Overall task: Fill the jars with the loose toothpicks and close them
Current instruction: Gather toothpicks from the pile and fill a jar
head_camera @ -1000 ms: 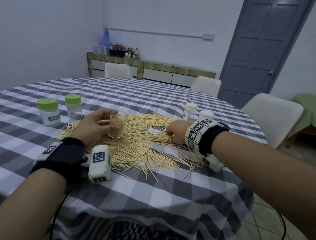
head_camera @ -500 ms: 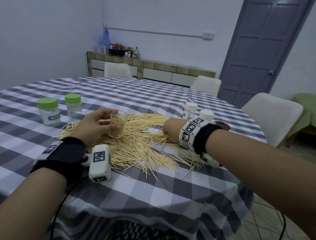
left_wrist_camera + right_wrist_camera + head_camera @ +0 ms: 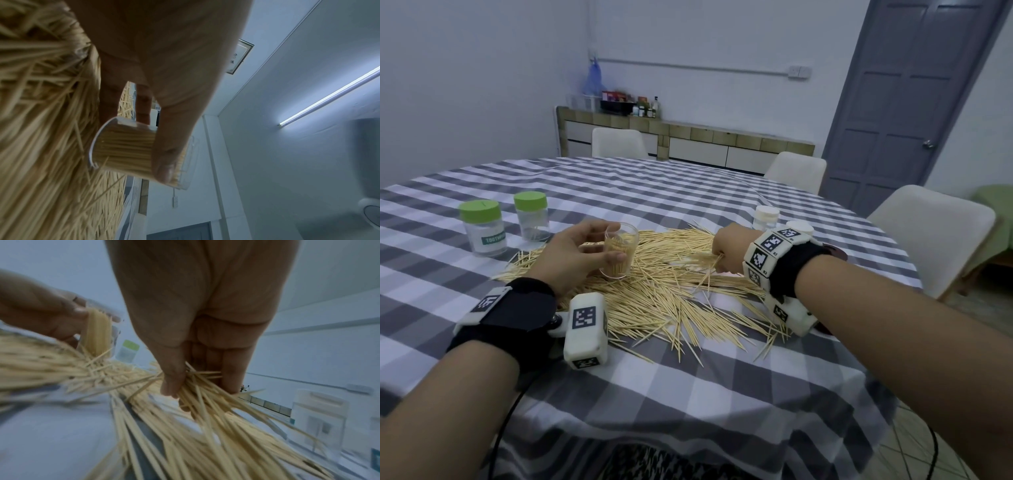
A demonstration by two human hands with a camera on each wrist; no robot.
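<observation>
A big heap of loose toothpicks (image 3: 664, 287) lies on the checked tablecloth. My left hand (image 3: 571, 253) grips an open clear jar (image 3: 619, 253) partly packed with toothpicks, standing in the heap; the left wrist view shows the same jar (image 3: 123, 149) under my thumb. My right hand (image 3: 726, 250) sits at the heap's right side. Its thumb and fingers pinch a bunch of toothpicks (image 3: 197, 386) in the right wrist view. Two closed jars with green lids (image 3: 481, 228) (image 3: 531, 216) stand at the left.
Two white-lidded jars (image 3: 765, 217) (image 3: 799, 228) stand behind my right wrist. White chairs (image 3: 931, 236) ring the round table (image 3: 688, 394). A counter with bottles runs along the far wall, and a grey door is at the right.
My right hand has slid left along the heap and lifted slightly, closing on a bunch of toothpicks. The left hand and its jar have stayed put.
</observation>
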